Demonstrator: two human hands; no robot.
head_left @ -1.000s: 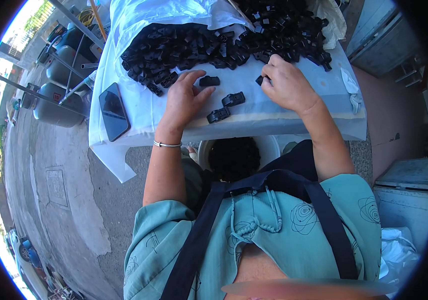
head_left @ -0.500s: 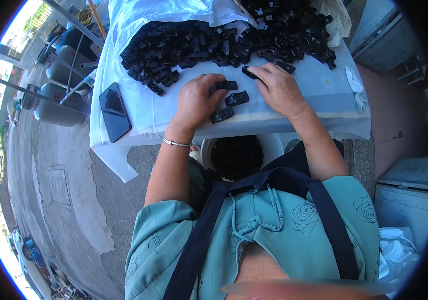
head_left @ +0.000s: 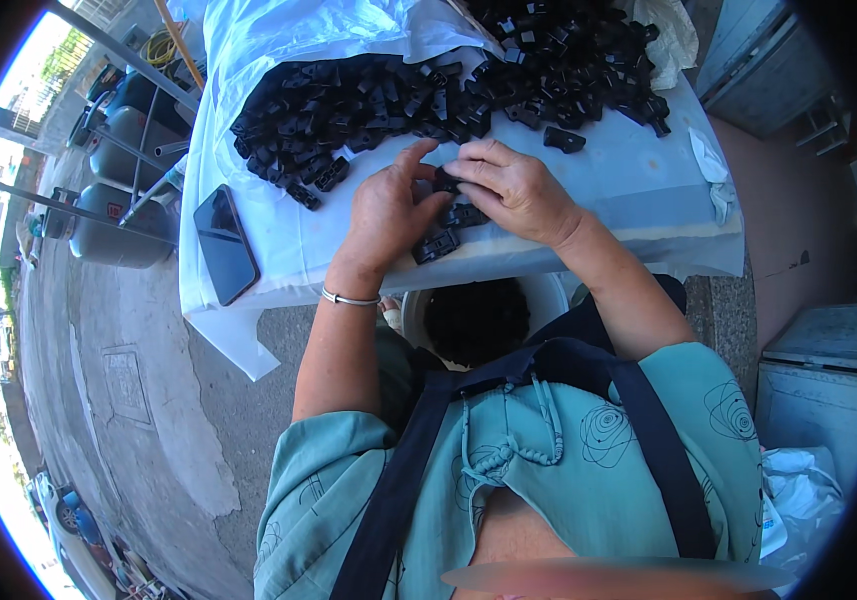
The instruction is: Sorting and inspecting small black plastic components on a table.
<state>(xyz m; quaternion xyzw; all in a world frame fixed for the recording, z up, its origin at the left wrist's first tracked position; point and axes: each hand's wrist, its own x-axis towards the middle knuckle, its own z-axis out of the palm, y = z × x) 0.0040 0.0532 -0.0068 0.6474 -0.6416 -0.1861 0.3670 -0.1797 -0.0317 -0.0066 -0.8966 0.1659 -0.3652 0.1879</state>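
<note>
My left hand (head_left: 389, 212) and my right hand (head_left: 521, 192) meet over the table's near side. Pinched between their fingertips is a small black plastic part (head_left: 446, 181), mostly covered by the fingers; whether it is one piece or two I cannot tell. The left index finger is raised, and its thumb presses at the part. Just below the hands lie two more black plastic parts, one (head_left: 436, 246) near the table edge and one (head_left: 466, 215) partly under the right hand. Another loose black part (head_left: 564, 140) lies beyond the right hand.
A large heap of black parts (head_left: 349, 105) spills from a white plastic bag (head_left: 299, 35) across the far table. A phone (head_left: 227, 245) lies at the left on the white table cover (head_left: 639, 200). Below the edge, between my legs, stands a white bucket (head_left: 552, 300) holding dark pieces.
My right hand has come left and nearer, bringing its black part to the left hand. The two hands, apart before, now meet at the fingertips.
</note>
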